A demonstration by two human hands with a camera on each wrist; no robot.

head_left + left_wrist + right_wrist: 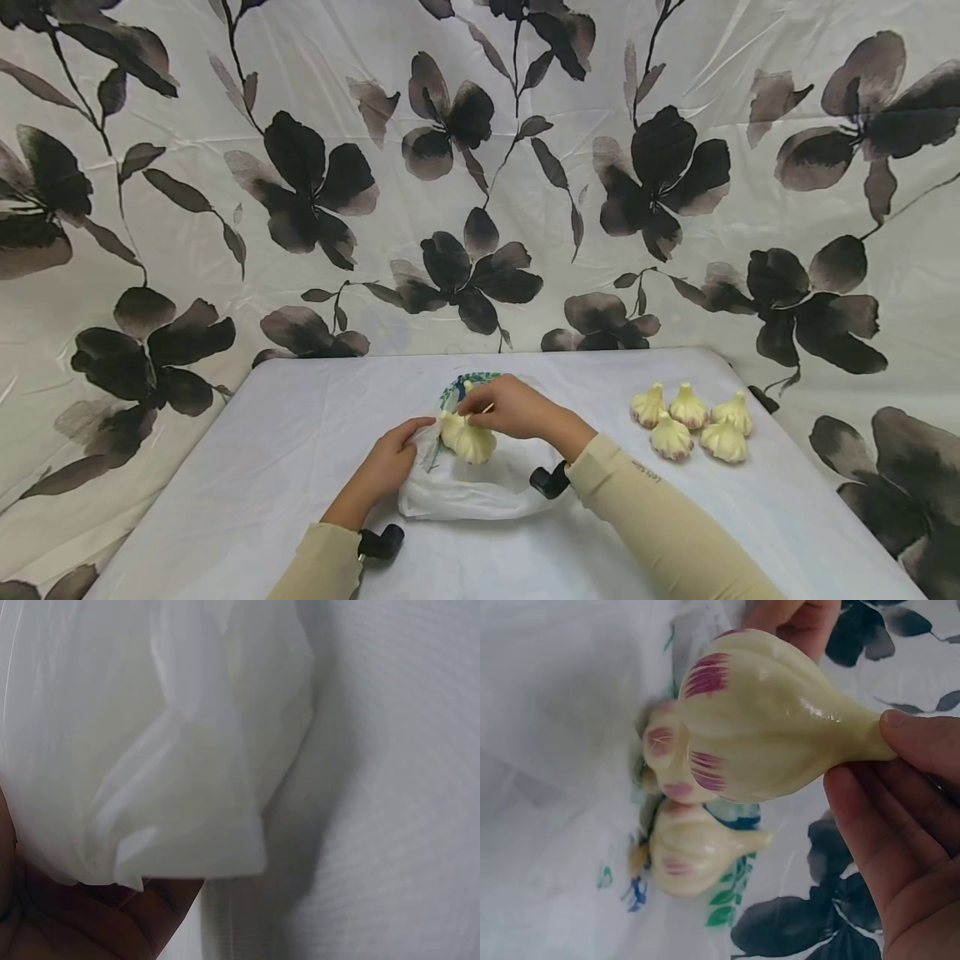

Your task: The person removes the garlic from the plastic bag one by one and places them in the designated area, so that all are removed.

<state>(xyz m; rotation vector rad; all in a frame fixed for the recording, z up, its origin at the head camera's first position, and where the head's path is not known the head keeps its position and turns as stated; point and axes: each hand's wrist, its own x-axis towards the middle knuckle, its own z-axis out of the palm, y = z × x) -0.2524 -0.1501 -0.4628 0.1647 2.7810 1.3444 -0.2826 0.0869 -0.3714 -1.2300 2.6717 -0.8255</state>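
Note:
My right hand [525, 408] pinches a garlic bulb [757, 720] by its stem; it is pale cream with purple streaks at the base. Under it, in the right wrist view, more bulbs [697, 851] lie at the mouth of a white plastic bag [480, 492]. My left hand [390, 458] grips the bag's left edge between thumb and fingers, and the left wrist view shows thin bag film [172, 787] over that hand. Green leaf and blue print [727, 896] shows beside the lower bulb.
Several garlic bulbs [690, 408] stand in a cluster to the right on a table with a white cover [300, 417]. A cloth with dark flowers [465, 275] hangs behind the table.

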